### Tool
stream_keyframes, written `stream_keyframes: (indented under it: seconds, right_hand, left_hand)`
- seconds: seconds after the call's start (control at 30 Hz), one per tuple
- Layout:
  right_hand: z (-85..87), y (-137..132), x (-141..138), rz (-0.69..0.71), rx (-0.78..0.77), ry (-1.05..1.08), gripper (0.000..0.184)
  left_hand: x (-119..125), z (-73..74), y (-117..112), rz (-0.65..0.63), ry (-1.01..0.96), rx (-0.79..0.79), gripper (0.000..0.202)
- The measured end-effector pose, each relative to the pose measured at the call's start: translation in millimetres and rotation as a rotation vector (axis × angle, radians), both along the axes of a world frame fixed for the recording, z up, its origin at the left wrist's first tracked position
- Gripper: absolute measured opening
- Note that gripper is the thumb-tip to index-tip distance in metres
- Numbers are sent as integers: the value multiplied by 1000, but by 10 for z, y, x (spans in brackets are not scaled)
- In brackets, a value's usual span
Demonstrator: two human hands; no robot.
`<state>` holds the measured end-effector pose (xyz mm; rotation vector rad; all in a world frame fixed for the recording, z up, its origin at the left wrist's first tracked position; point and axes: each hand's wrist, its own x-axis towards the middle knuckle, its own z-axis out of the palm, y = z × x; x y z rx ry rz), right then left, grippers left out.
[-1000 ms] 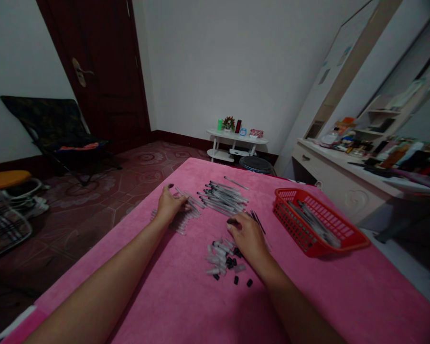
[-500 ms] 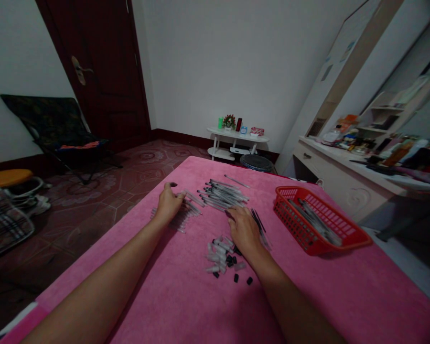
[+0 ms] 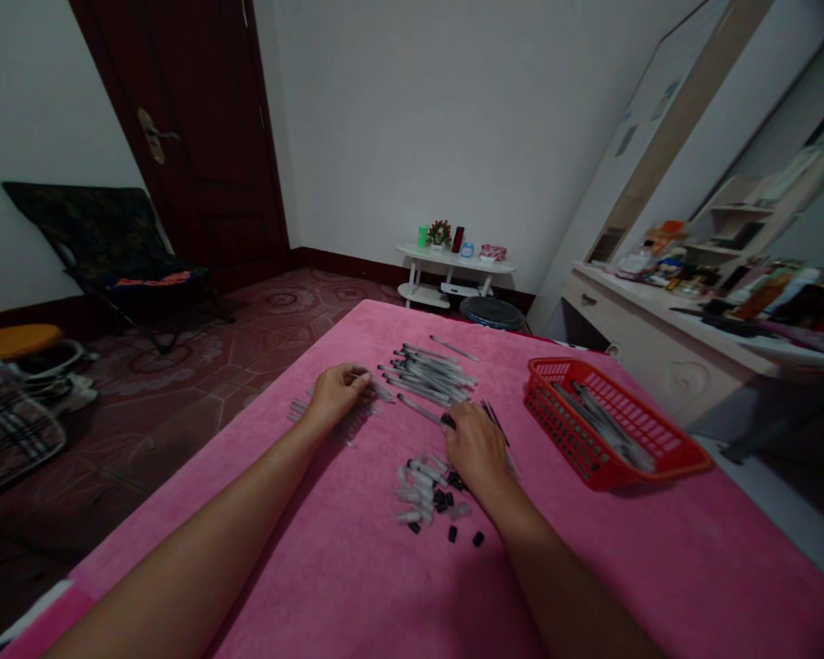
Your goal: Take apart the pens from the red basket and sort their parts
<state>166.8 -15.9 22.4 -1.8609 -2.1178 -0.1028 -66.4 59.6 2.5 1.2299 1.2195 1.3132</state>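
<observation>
On the pink cloth, my left hand (image 3: 340, 394) is closed, with thumb and fingers pinching a clear pen barrel (image 3: 383, 393). More clear barrels (image 3: 347, 430) lie in a row under and beside that hand. My right hand (image 3: 475, 439) has its fingers closed on the near end of a slim grey pen (image 3: 418, 408) with a dark tip; its fingertips are partly hidden. Just beyond is a pile of similar dark-tipped pens (image 3: 429, 371). A few thin dark refills (image 3: 498, 423) lie right of my right hand. Clear caps (image 3: 418, 490) and small black plugs (image 3: 452, 533) are scattered nearer me.
A red plastic basket (image 3: 563, 439) holding several pens (image 3: 608, 426) stands at the right of the table. One pen (image 3: 454, 348) lies apart behind the pile. Beyond are a dresser (image 3: 659, 329), a low white stand (image 3: 453, 259) and a folding chair (image 3: 110, 238).
My left hand has shifted slightly right, its fingers turned inward round a barrel. My right hand has moved slightly toward me, and a pen now lies separate from the pile at its fingertips.
</observation>
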Motion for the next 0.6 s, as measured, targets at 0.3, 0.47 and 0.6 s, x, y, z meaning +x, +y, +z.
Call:
stream_keyframes:
  seconds: [0.3,0.47,0.6]
  right_hand:
    - [55,-103,-17,49,-88,588,13]
    - [118,-196,-156,280,-260,1195,17]
    - [254,-320,-210,308,-385,1379,25]
  left_hand:
    - [204,83,-257,-266,-244,-85,33]
    - [593,220,-643,-648,-662,-92,46]
    - [684,283,-766,-645,-768,-23,35]
